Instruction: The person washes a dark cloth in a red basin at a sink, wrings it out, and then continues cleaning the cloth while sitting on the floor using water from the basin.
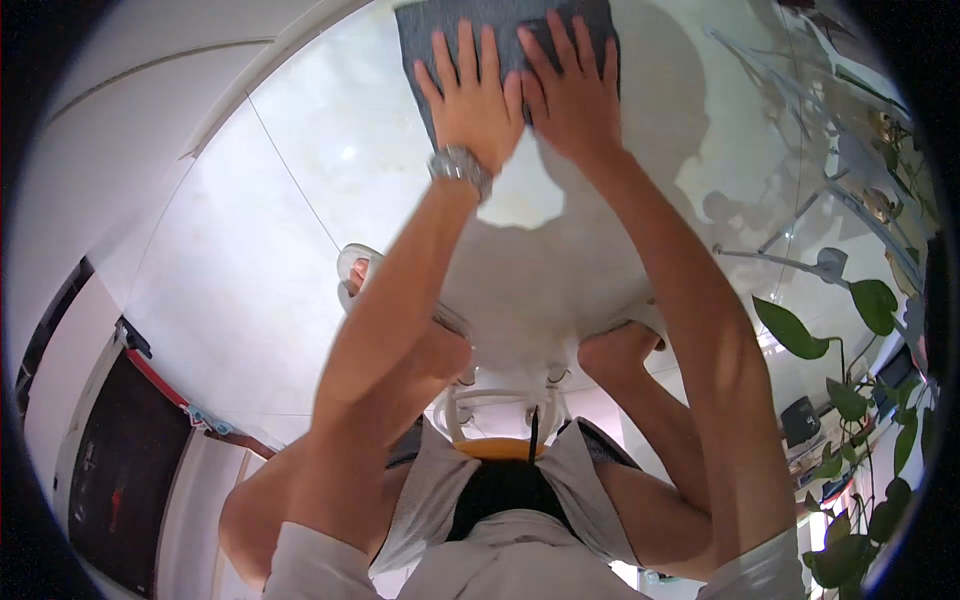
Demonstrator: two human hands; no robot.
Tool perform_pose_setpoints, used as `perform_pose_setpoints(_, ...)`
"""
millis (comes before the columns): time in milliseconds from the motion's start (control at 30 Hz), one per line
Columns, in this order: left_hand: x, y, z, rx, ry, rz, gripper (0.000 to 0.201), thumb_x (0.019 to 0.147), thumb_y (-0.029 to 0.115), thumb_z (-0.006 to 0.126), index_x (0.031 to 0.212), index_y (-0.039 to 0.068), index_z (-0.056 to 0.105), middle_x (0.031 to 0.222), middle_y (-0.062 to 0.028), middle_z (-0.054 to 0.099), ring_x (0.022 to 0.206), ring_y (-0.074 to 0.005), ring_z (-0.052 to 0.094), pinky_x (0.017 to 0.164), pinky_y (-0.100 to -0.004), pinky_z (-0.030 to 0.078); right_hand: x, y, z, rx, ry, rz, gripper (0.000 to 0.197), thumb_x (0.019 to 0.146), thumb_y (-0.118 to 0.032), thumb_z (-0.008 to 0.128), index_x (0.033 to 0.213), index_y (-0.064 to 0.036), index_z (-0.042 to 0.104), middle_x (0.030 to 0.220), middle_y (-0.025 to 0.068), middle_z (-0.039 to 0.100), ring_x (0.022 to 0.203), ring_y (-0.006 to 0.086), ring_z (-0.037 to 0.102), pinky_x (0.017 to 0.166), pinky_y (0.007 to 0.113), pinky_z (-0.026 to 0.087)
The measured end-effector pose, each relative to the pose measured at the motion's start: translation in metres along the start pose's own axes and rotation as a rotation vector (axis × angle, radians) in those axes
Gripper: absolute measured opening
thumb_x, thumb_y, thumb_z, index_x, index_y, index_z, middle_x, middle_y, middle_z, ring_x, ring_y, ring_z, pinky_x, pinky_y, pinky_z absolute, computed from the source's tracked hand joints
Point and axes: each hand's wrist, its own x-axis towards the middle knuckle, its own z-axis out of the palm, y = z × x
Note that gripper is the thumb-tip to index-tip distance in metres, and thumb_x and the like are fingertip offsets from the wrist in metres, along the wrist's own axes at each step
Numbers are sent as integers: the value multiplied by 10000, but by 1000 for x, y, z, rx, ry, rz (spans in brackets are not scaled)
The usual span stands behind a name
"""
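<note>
A dark grey cloth [506, 28] lies spread on the pale tiled floor in front of me, its far edge cut off by the top of the picture. My left hand [475, 110] rests flat on its left part, fingers spread, a metal watch [461, 170] round the wrist. On the right part lies my right hand [578, 95], palm down with fingers apart. The two thumbs are side by side near the cloth's middle. Neither hand grips anything.
I sit on a low stool [455, 412] with white legs, my slippered feet on the tiles [260, 240]. A light metal rack [860, 205] and a leafy plant [850, 400] stand at the right. A dark door panel [125, 470] is at the lower left.
</note>
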Motion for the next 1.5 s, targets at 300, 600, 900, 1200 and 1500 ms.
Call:
perform_pose_setpoints(300, -191, 54, -11, -156, -238, -112, 591, 952, 331, 433, 1454, 26, 371, 1552, -182, 262, 1443, -431, 160, 1129, -628, 68, -163, -37, -52, 118, -361, -67, 550, 855, -305, 550, 1389, -192, 484, 1503, 123, 353, 1390, 349, 299, 1121, 624, 175)
perform_pose_setpoints(600, -40, -30, -5, 18, -65, 59, 654, 953, 405, 432, 1487, 47, 306, 1579, -154, 193, 1452, -413, 118, 1122, -634, 90, -25, -38, -6, 4, -133, -16, 539, 896, -317, 535, 1418, -216, 449, 1516, 114, 335, 1400, 345, 285, 1105, 624, 191)
perform_pose_setpoints(900, -8, -87, -7, 5, 74, -66, 804, 924, 594, 445, 1500, 63, 263, 1569, -187, 197, 1442, -436, 119, 1114, -641, 82, 35, -39, 23, 52, 50, -208, 526, 894, -335, 581, 1393, -208, 476, 1474, 96, 396, 1362, 319, 349, 1090, 599, 248)
perform_pose_setpoints(1200, -171, -16, -20, -14, -225, -145, 810, 910, 563, 496, 1487, 32, 290, 1578, -195, 160, 1443, -457, 90, 1101, -664, 92, -122, -69, -36, 94, -328, -124, 528, 914, -334, 544, 1418, -207, 450, 1516, 116, 332, 1402, 343, 285, 1119, 601, 189)
perform_pose_setpoints(1500, -52, -95, -17, 14, -50, -46, 895, 877, 651, 481, 1517, 79, 227, 1588, -163, 143, 1450, -434, 81, 1095, -672, 85, -7, -75, 3, 61, -151, -107, 540, 899, -363, 550, 1415, -233, 456, 1530, 104, 315, 1412, 340, 269, 1125, 611, 163)
